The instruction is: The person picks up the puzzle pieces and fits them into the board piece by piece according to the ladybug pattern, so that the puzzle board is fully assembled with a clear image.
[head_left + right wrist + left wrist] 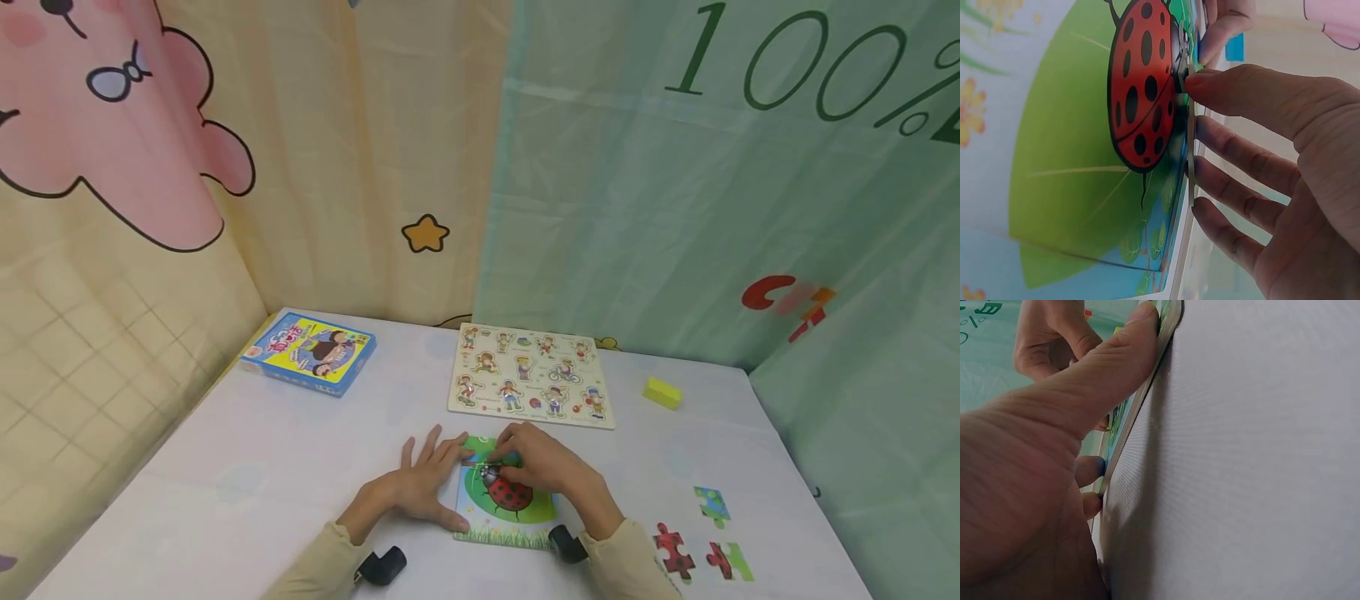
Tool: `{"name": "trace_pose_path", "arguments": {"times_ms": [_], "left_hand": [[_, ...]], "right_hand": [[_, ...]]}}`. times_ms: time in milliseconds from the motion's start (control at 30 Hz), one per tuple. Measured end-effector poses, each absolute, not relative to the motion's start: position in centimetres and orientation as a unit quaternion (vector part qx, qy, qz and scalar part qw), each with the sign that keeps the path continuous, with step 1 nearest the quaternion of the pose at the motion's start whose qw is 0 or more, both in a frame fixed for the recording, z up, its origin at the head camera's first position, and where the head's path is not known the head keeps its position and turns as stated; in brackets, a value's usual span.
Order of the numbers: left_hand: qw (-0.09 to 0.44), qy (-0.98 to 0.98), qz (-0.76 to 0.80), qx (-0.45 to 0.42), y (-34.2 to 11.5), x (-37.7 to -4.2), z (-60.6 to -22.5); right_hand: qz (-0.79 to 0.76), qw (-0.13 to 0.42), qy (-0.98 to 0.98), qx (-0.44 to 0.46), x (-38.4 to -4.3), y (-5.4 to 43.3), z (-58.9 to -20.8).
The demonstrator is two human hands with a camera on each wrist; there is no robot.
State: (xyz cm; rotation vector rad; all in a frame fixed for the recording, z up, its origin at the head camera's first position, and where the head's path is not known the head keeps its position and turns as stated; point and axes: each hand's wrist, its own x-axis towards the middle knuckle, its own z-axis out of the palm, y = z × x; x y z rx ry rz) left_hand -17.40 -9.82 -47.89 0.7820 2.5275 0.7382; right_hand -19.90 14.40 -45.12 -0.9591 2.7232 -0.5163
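A ladybug jigsaw board (506,534) lies on the white table in front of the person, showing a red, black-spotted ladybug on a green leaf. My left hand (422,485) rests along its left side with fingers spread, the thumb (1125,353) on the edge. Over the top part of the board, my right hand (546,460) pinches a thin puzzle piece (1191,140) between thumb and fingers. That piece stands tilted, edge-on in the right wrist view, beside the ladybug's head; its picture is mostly hidden.
Loose jigsaw pieces lie at the right: a red one (675,552), a red-and-green one (729,561) and a blue-green one (712,505). Behind the board sit a wooden picture puzzle (531,377), a blue-and-yellow box (309,352) and a yellow block (662,393). Curtains border the table.
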Motion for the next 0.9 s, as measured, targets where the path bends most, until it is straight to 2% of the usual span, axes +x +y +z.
{"name": "trace_pose_path", "arguments": {"times_ms": [633,900], "left_hand": [[0.209,0.900,0.268,0.274,-9.61,-17.39,-47.78],[0.198,0.904,0.256,0.279,-9.71,-17.51,-47.68]], "right_hand": [[-0.152,0.072,0.932,-0.320,-19.85,14.71,-45.84],[-0.137,0.044,0.935,-0.324,-19.89,14.12,-45.68]]}}
